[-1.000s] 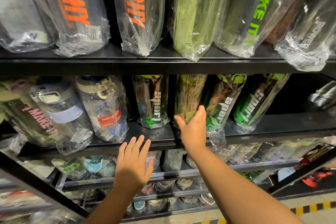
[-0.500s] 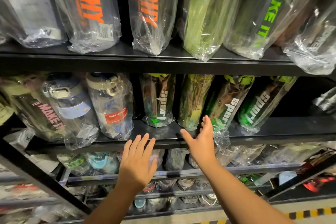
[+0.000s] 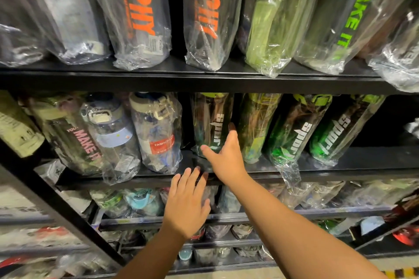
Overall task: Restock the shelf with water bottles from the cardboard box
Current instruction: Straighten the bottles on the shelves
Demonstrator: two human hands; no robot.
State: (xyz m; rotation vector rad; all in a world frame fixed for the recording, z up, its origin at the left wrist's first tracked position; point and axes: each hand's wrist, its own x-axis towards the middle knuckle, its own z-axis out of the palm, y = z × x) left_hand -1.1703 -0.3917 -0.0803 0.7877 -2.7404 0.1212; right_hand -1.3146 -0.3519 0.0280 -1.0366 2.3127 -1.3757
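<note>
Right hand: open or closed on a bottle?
Open: right hand, fingers straight and thumb spread, in front of the leftmost sport bottle; grips nothing.

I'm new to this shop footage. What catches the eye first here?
The right hand reaches open to the leftmost Sport bottle on the middle shelf; the left hand is open at its front edge. On the shelf above, an orange-lettered bottle glares through its plastic bag.

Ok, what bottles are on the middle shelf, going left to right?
Pink-lettered MAKE IT bottle, blue-banded bottle, red-label bottle, first sport bottle, yellow-green bottle, second sport bottle, third sport bottle.
</note>
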